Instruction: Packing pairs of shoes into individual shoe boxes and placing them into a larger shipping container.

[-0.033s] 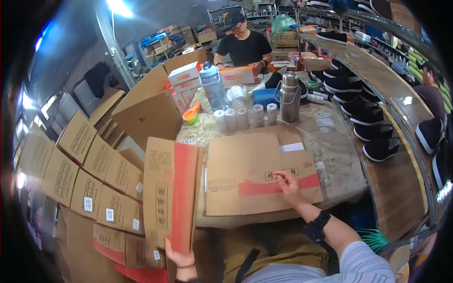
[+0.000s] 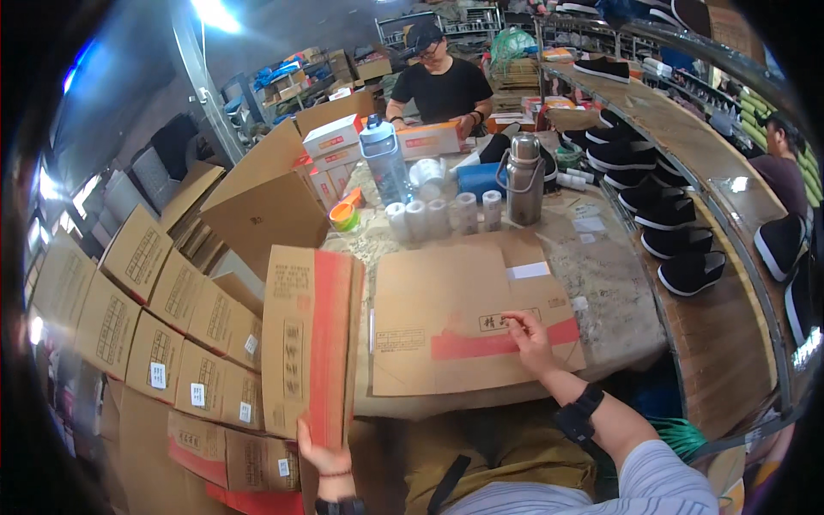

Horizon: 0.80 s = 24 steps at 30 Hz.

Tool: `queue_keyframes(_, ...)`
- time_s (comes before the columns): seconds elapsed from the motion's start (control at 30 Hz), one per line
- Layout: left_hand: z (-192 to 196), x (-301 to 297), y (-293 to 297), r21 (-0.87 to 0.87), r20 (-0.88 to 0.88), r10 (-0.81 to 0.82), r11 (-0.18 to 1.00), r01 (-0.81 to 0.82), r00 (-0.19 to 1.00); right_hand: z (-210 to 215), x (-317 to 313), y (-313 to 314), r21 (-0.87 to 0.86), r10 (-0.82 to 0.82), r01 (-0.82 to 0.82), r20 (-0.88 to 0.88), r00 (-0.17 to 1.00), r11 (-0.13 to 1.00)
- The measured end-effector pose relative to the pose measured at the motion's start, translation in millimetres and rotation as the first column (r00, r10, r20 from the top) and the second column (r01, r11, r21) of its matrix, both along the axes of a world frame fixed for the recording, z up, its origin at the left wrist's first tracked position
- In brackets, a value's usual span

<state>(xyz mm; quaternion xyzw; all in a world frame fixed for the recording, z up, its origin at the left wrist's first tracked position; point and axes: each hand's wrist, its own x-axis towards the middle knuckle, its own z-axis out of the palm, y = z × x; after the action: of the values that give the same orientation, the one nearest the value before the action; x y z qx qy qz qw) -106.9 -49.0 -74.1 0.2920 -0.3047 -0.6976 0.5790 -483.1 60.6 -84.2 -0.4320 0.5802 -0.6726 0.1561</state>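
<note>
A bright white lamp (image 2: pixel 216 13) shines at 11 o'clock and makes a misty glow. Black fills the corners. The shelf (image 2: pixel 730 318) looks bendy at 3 o'clock. It's shady under the table (image 2: pixel 627 305), near 6 o'clock.

Clear bottle with blue lid (image 2: pixel 386 167), steel flask (image 2: pixel 524 187) well right of it, small white rolls (image 2: pixel 438 216) in a row between, black white-soled shoes (image 2: pixel 691 273) along wooden shelf (image 2: pixel 730 322), bright lamp (image 2: pixel 216 15) overhead.

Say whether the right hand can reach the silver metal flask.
Probably yes, with a stretch: only flat brown cardboard and a white paper strip lie between the right hand and the silver metal flask.
</note>
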Motion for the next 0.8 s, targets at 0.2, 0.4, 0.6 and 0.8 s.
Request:
queue_keyframes(0.2,-6.2,-60.4,-102.5,0.338,0.157,-0.074,0.941,0.017,0.985,-9.5,-25.9,-5.7,0.101,-0.048,0.044,0.040,0.998,0.994)
queue_keyframes(0.4,-17.9,-46.1,-96.2,0.405,0.368,-0.009,0.902,-0.151,0.930,10.4,-69.8,-53.6,0.175,-0.047,0.104,-0.299,0.953,0.979)
queue_keyframes(0.6,-36.3,-40.8,-7.0,-0.052,0.704,0.186,0.976,-0.212,0.686,20.6,-156.5,-129.7,0.204,-0.210,0.369,-0.541,0.815,0.907)
queue_keyframes(0.8,-31.8,-50.0,45.4,-0.278,0.818,0.259,0.960,-0.041,0.513,43.0,-160.5,-209.1,0.112,-0.228,0.391,-0.655,0.720,0.914)
